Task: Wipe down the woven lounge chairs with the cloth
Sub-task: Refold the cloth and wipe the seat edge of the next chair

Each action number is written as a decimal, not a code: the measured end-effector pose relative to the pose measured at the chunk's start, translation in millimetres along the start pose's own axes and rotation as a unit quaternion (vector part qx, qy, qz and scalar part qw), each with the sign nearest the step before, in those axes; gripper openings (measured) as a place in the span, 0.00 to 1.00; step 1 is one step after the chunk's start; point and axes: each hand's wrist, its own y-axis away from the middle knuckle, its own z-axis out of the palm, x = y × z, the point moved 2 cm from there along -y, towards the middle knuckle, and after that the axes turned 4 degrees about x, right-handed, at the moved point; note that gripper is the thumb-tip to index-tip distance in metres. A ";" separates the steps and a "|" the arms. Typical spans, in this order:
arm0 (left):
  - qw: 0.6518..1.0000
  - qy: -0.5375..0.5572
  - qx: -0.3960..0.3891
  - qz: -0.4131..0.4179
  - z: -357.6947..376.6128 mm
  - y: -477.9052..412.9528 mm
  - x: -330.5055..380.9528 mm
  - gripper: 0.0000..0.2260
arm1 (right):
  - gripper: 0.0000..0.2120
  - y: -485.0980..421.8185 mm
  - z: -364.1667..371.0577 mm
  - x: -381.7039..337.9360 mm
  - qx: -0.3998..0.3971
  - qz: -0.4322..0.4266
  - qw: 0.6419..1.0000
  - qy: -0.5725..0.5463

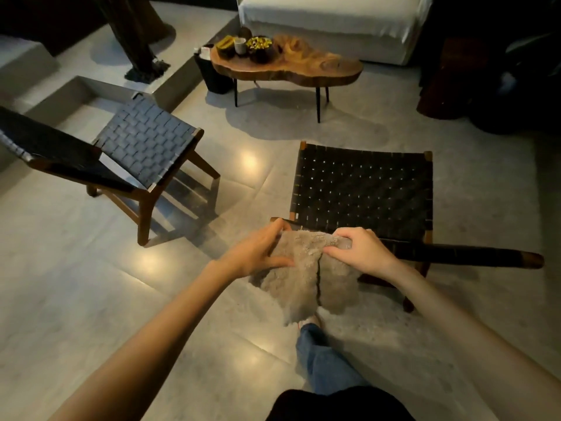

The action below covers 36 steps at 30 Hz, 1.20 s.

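Note:
A fluffy beige cloth [306, 284] hangs between my two hands in front of me. My left hand [258, 253] grips its left side with thumb and fingers, and my right hand [361, 250] pinches its upper right edge. Just beyond the cloth stands a dark woven lounge chair [364, 189] with a wooden frame, seen from behind its top rail. A second woven lounge chair [142, 144] stands to the left, turned sideways.
A live-edge wooden coffee table [303, 66] with bowls and a cup stands behind the chairs. Beyond it is a white sofa [328, 16], and a dark bin [212, 74] sits by the table. A raised concrete step [100, 89] runs at the left. The floor is grey tile.

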 end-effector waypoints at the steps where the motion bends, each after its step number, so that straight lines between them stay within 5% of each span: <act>1: 1.000 -0.015 0.004 -0.007 -4.6 -7.0 -7.1 0.18 | 0.04 -14.8 -0.5 1.3 -0.011 0.010 1.000 -0.008; 4: 0.998 -0.035 0.026 -0.050 -21.6 -26.9 -27.4 0.08 | 0.04 -55.4 2.5 11.2 -0.046 0.040 0.998 -0.012; 9: 0.992 -0.034 0.009 -0.119 -42.2 -58.0 -64.9 0.12 | 0.08 -103.2 16.5 22.5 -0.129 0.041 0.990 -0.036; 13: 0.968 -0.041 0.108 -0.221 -40.6 -80.4 -101.6 0.09 | 0.07 -133.5 31.2 23.7 -0.092 0.061 0.993 -0.046; 17: 0.922 0.027 0.201 -0.331 -20.8 -102.0 -123.1 0.10 | 0.07 -155.3 46.8 34.3 -0.009 0.116 0.988 0.099; 20: 0.872 0.144 0.218 -0.414 -1.8 -110.1 -132.9 0.24 | 0.09 -159.5 56.8 43.2 0.041 0.172 0.972 0.153; 25: 0.744 0.435 0.045 -0.505 27.7 -97.2 -144.3 0.34 | 0.10 -155.0 70.3 41.4 0.089 0.211 0.966 0.124; 30: 0.776 0.440 0.068 -0.446 18.7 -93.7 -156.4 0.13 | 0.08 -149.0 76.5 33.9 0.117 0.203 0.967 0.099; 36: 0.878 0.336 0.204 -0.273 -28.5 -97.7 -160.4 0.10 | 0.06 -142.6 67.8 28.9 0.118 0.142 0.983 0.010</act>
